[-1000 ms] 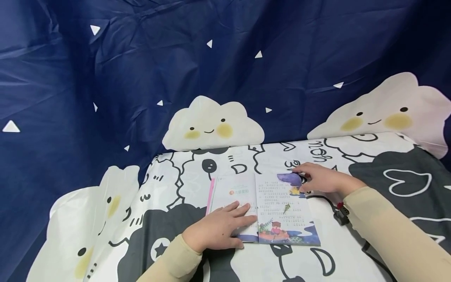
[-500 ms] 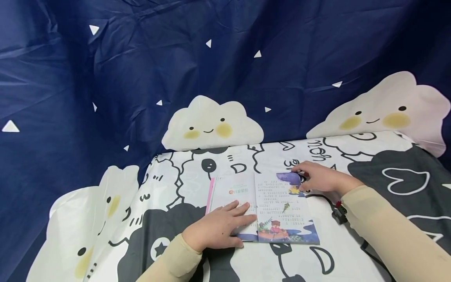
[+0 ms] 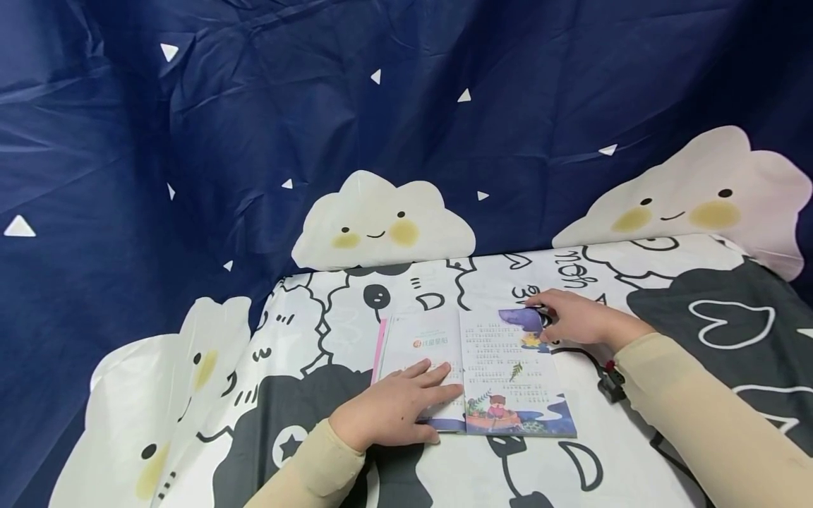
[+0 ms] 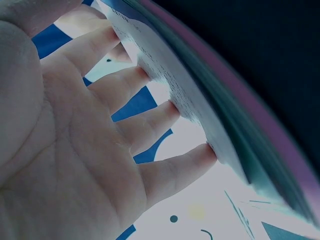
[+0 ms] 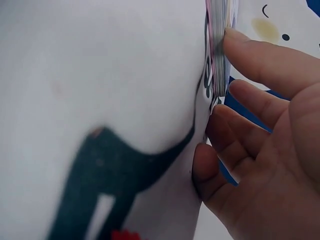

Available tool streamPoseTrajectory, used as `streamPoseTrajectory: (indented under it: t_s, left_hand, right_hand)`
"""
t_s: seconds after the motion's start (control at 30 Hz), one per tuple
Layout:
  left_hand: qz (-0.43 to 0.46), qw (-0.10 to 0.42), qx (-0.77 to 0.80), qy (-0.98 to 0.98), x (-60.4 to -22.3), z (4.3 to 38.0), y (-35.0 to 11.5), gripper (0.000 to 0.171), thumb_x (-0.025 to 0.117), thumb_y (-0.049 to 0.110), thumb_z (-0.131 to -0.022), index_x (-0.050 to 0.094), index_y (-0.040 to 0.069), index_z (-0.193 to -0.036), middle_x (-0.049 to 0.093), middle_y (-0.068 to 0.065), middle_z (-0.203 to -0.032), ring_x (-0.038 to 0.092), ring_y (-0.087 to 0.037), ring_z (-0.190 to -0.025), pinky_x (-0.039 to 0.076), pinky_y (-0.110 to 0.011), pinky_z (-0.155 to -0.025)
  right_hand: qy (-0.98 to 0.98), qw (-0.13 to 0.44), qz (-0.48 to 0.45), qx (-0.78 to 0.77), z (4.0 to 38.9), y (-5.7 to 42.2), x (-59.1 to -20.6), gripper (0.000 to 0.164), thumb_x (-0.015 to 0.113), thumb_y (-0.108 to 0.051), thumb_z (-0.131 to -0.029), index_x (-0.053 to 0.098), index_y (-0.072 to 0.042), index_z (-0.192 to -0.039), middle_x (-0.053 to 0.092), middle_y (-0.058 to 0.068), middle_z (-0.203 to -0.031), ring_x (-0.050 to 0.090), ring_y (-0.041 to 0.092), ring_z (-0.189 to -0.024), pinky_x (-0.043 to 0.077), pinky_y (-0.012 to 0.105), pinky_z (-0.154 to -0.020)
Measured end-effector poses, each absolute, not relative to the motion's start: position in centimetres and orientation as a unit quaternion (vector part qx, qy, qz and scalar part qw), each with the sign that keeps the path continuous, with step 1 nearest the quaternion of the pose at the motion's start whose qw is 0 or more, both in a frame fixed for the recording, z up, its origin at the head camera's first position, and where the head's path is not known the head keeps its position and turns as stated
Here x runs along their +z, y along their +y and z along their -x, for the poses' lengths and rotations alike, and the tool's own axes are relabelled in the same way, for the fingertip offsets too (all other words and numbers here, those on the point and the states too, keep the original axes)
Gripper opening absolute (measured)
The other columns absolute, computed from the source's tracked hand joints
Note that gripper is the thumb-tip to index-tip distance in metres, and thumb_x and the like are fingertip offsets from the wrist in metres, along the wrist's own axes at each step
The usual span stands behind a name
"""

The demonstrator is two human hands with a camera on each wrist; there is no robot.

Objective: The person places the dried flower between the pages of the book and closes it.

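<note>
Book [image 3: 480,377]: left page [image 3: 406,346], near part hidden under left hand [image 3: 396,406]; body print too small to read. Right sleeve [image 3: 705,416]: cut off at edge.

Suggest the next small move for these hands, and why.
Perhaps the right hand should lift the right page slightly by its upper outer corner: its fingers are at that corner of the open book, while the left hand lies spread on the left page.

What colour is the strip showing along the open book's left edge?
The strip is pink, clearest in the head view.
</note>
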State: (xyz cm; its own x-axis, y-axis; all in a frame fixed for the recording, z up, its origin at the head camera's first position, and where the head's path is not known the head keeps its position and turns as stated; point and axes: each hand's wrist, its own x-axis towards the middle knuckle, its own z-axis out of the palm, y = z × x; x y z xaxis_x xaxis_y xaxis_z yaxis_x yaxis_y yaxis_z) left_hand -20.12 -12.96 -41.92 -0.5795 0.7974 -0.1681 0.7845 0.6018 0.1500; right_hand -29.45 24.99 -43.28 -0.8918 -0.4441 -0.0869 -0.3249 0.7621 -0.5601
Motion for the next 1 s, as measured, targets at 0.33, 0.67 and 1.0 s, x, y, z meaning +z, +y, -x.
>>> streamPoseTrajectory:
  t_s: [0.33,0.67,1.0]
  left_hand:
    - [-0.445,0.111,0.031,0.888,-41.87,20.14,-12.97,0.077,0.076,0.043,-0.089,0.039,0.036,-0.157,0.028,0.001,-0.165,0.025,-0.032,-0.150,0.035,-0.053,-0.113]
    - [-0.449,0.108,0.029,0.886,-41.97,20.11,-12.97,0.077,0.076,0.043,-0.090,0.040,0.035,-0.157,0.029,0.000,-0.165,0.026,-0.033,-0.150,0.036,-0.052,-0.112]
    - [-0.450,0.106,0.032,0.886,-42.13,20.15,-13.06,0.077,0.076,0.044,-0.089,0.039,0.036,-0.157,0.029,0.000,-0.165,0.026,-0.033,-0.150,0.036,-0.053,-0.112]
  right_hand:
    - [0.933,0.105,0.217,-0.267,29.23,24.93,-43.05,0.074,0.081,-0.023,-0.087,0.048,0.005,-0.147,0.043,0.032,-0.146,0.053,0.043,-0.121,0.043,0.060,-0.098]
    - [0.929,0.112,0.197,-0.292,29.50,24.98,-43.39,0.069,0.083,-0.021,-0.085,0.050,0.000,-0.141,0.055,0.022,-0.131,0.057,0.033,-0.110,0.047,0.051,-0.089]
    - [0.939,0.054,0.197,-0.276,29.04,24.48,-43.67,0.035,0.080,-0.021,-0.086,0.057,-0.010,-0.109,0.052,0.017,-0.120,0.057,0.034,-0.107,0.047,0.053,-0.088]
